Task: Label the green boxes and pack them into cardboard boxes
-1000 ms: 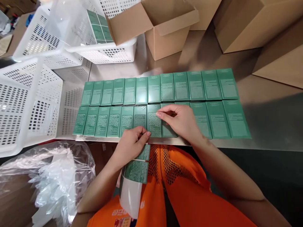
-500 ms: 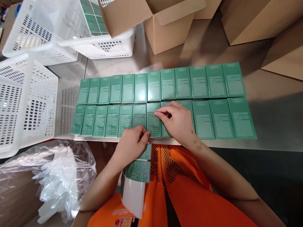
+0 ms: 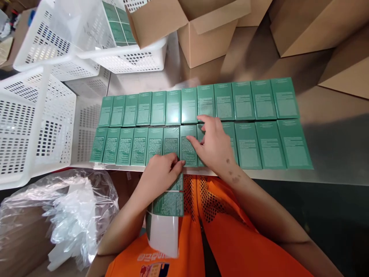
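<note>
Two rows of green boxes, a back row (image 3: 173, 105) and a front row (image 3: 140, 144), lie side by side at the table's front edge. Boxes on the left of the front row carry a darker printed label; those on the right show paler text. My left hand (image 3: 160, 173) pinches a strip of green labels (image 3: 168, 204) that hangs over the edge, its white lower end curling against my orange vest. My right hand (image 3: 215, 146) is open, thumb and forefinger spread, with the thumb over a labelled box (image 3: 188, 154). Its palm hides parts of the boxes beside that one.
White plastic baskets (image 3: 57, 127) stand at the left; one at the back (image 3: 135, 61) holds green label sheets (image 3: 117, 25). An open carton (image 3: 207, 46) and more cartons (image 3: 305, 29) line the far side. A clear plastic bag (image 3: 72, 215) with whitish scraps hangs at lower left.
My right thumb and forefinger have parted from a pinch, the forefinger reaching toward the back row. My left hand stays on the label strip. The view has shifted slightly.
</note>
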`<state>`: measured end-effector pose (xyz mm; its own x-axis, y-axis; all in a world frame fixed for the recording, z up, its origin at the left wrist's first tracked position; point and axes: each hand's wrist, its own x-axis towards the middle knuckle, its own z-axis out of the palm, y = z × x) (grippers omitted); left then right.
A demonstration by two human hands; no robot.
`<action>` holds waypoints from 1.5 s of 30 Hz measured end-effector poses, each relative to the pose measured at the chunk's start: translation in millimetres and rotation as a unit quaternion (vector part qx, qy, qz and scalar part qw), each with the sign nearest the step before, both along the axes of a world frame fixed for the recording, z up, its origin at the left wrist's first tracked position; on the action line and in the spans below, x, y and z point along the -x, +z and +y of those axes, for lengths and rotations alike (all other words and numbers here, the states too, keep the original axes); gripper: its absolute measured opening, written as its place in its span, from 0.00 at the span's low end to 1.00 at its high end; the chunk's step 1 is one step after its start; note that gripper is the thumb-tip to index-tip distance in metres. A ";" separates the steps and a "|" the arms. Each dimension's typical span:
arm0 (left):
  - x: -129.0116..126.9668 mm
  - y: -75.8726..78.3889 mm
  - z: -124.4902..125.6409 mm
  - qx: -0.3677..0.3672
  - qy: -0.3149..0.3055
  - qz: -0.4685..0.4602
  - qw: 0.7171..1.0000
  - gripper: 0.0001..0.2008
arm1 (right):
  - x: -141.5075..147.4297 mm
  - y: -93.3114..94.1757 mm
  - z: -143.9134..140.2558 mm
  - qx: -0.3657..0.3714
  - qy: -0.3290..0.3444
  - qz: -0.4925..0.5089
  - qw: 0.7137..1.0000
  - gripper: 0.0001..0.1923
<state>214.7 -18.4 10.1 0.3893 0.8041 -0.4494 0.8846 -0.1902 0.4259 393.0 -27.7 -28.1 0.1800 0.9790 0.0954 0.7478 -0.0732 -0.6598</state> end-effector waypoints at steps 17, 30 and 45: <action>-1.7 4.7 -6.8 -0.318 0.263 -0.123 0.903 0.22 | 23.3 25.5 -69.9 -0.036 0.086 0.189 0.977 0.12; 16.3 -0.2 21.4 -0.335 0.275 -0.096 0.896 0.24 | -26.1 55.0 -85.5 -0.206 0.286 0.252 0.901 0.09; -36.5 -7.6 -10.1 0.005 -0.016 -0.151 0.988 0.17 | -57.7 18.5 -10.9 0.014 0.022 0.222 0.975 0.05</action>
